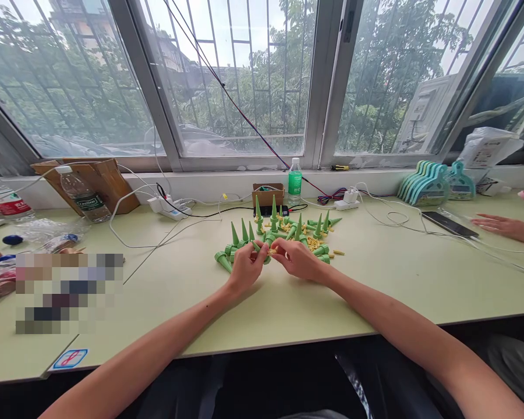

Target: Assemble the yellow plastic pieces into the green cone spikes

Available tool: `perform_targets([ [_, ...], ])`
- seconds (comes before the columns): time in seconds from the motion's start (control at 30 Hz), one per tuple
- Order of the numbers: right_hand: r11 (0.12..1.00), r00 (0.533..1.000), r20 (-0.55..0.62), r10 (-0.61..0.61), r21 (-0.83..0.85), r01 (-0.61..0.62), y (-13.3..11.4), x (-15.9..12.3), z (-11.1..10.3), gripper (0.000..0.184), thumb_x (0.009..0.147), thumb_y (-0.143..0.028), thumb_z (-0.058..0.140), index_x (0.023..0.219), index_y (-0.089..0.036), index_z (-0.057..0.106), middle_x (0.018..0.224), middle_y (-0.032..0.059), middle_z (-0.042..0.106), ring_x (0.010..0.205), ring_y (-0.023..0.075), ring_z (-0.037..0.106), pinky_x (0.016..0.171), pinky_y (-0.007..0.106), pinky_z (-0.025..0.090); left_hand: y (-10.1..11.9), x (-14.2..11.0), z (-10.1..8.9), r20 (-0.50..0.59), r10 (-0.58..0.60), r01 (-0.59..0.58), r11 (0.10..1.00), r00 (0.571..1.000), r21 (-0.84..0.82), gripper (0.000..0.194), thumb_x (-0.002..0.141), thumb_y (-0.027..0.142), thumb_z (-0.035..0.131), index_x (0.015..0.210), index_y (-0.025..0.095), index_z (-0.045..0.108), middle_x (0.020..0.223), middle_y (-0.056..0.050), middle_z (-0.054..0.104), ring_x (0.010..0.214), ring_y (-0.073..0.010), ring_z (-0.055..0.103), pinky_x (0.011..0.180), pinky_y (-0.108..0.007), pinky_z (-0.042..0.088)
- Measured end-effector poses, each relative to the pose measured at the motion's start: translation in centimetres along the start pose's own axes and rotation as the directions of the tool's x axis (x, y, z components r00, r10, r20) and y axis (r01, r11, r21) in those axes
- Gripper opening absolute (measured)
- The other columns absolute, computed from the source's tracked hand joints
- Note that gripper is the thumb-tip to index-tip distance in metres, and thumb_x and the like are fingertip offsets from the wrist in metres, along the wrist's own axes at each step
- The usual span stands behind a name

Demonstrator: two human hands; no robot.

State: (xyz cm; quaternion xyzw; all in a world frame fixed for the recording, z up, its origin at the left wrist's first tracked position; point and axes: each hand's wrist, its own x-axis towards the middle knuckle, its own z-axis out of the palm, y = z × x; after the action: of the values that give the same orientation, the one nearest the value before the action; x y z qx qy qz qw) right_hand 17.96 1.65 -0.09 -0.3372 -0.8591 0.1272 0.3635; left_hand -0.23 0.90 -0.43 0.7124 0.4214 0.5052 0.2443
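Note:
My left hand [247, 266] is closed round a green plastic spike [257, 247], a cone with a wide collar like a plant watering spike. Close beside it, the fingers of my right hand [297, 259] pinch a small yellow plastic piece [272, 251] against or near the spike's collar; whether it sits in the spike I cannot tell. Several more green spikes [273, 216] stand upright or lie on their sides just beyond my hands. Among them is a scattered pile of small yellow pieces [324, 237], and one loose yellow piece [339, 252] lies to the right.
Behind the pile are a small cardboard box [276, 192] and a green-labelled bottle [294, 180]. White cables and a power strip [174, 210] run along the back. On the right lie a phone [449, 224], teal hangers [425, 183] and another person's hand [509, 227]. Bottles [85, 198] and plastic bags are left.

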Motion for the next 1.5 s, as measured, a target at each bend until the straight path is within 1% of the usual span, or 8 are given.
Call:
perform_targets([
  [0.3, 0.999, 1.000, 0.014, 0.015, -0.045, -0.015, 0.40, 0.26, 0.12, 0.031, 0.098, -0.037, 0.041, 0.075, -0.019, 0.051, 0.067, -0.0004, 0.056, 0.057, 0.0106, 0.046, 0.058, 0.022, 0.033, 0.31, -0.14, -0.15, 0.044, -0.001, 0.001, 1.000, 0.999, 0.009, 0.034, 0.090, 0.045, 0.052, 0.073, 0.016, 0.055, 0.060, 0.002, 0.052, 0.037, -0.0049, 0.043, 0.037, -0.019, 0.031],
  [0.53, 1.000, 0.999, 0.034, 0.016, -0.017, -0.015, 0.18, 0.03, -0.06, 0.018, 0.094, -0.036, 0.051, 0.101, -0.020, 0.055, 0.068, -0.0016, 0.061, 0.058, 0.0113, 0.050, 0.060, 0.022, 0.035, 0.41, -0.06, -0.08, 0.019, 0.018, -0.018, 1.000, 1.000, 0.002, 0.035, 0.089, 0.045, 0.051, 0.071, 0.015, 0.054, 0.066, 0.001, 0.054, 0.038, -0.0037, 0.042, 0.037, -0.019, 0.031],
  [0.63, 1.000, 0.999, 0.033, 0.015, -0.027, -0.014, 0.27, 0.00, 0.01, 0.015, 0.094, -0.031, 0.050, 0.103, -0.020, 0.054, 0.070, -0.0011, 0.062, 0.059, 0.0117, 0.050, 0.060, 0.022, 0.036, 0.38, -0.06, -0.10, 0.014, 0.019, -0.019, 1.000, 1.000, -0.001, 0.035, 0.089, 0.046, 0.052, 0.071, 0.015, 0.054, 0.062, 0.002, 0.052, 0.038, -0.0040, 0.041, 0.036, -0.018, 0.030],
  [0.83, 0.999, 0.998, 0.061, 0.013, -0.041, -0.010, 0.36, 0.12, -0.02, 0.016, 0.096, -0.030, 0.044, 0.089, -0.020, 0.054, 0.066, -0.0013, 0.057, 0.057, 0.0113, 0.049, 0.059, 0.022, 0.035, 0.46, -0.09, -0.20, 0.030, 0.007, -0.008, 1.000, 1.000, 0.028, 0.035, 0.089, 0.047, 0.052, 0.072, 0.016, 0.054, 0.051, 0.004, 0.045, 0.036, -0.0057, 0.041, 0.037, -0.019, 0.029],
  [1.17, 1.000, 0.997, 0.070, -0.015, -0.020, 0.016, 0.23, 0.17, -0.11, 0.035, 0.098, -0.035, 0.041, 0.068, -0.018, 0.048, 0.060, -0.0024, 0.051, 0.053, 0.0089, 0.044, 0.057, 0.022, 0.032, 0.34, -0.18, -0.25, 0.042, -0.007, 0.005, 0.999, 0.999, 0.042, 0.034, 0.089, 0.046, 0.052, 0.071, 0.016, 0.053, 0.045, 0.007, 0.038, 0.035, -0.0061, 0.037, 0.038, -0.019, 0.029],
  [1.27, 0.999, 0.998, 0.058, -0.006, -0.042, 0.008, 0.23, 0.13, -0.05, 0.033, 0.098, -0.037, 0.043, 0.072, -0.018, 0.053, 0.059, -0.0026, 0.052, 0.053, 0.0089, 0.043, 0.057, 0.021, 0.031, 0.33, -0.17, -0.22, 0.036, -0.007, 0.006, 1.000, 0.999, 0.030, 0.034, 0.089, 0.046, 0.052, 0.072, 0.016, 0.054, 0.049, 0.005, 0.042, 0.036, -0.0056, 0.038, 0.038, -0.019, 0.029],
  [1.37, 0.999, 0.999, 0.040, 0.002, -0.044, 0.000, 0.27, 0.05, 0.00, 0.020, 0.095, -0.036, 0.050, 0.088, -0.019, 0.058, 0.063, -0.0021, 0.057, 0.056, 0.0101, 0.046, 0.058, 0.021, 0.033, 0.38, -0.14, -0.17, 0.025, -0.010, 0.009, 1.000, 1.000, 0.015, 0.034, 0.089, 0.046, 0.052, 0.072, 0.016, 0.054, 0.053, 0.004, 0.045, 0.037, -0.0049, 0.038, 0.037, -0.019, 0.028],
  [1.5, 0.999, 0.999, 0.046, 0.000, -0.036, 0.002, 0.38, 0.00, 0.06, 0.012, 0.094, -0.030, 0.050, 0.096, -0.019, 0.057, 0.066, -0.0013, 0.059, 0.056, 0.0111, 0.049, 0.059, 0.022, 0.035, 0.41, -0.11, -0.14, 0.023, -0.003, 0.003, 1.000, 1.000, 0.026, 0.034, 0.089, 0.046, 0.052, 0.071, 0.016, 0.053, 0.049, 0.005, 0.041, 0.036, -0.0051, 0.036, 0.037, -0.019, 0.027],
])
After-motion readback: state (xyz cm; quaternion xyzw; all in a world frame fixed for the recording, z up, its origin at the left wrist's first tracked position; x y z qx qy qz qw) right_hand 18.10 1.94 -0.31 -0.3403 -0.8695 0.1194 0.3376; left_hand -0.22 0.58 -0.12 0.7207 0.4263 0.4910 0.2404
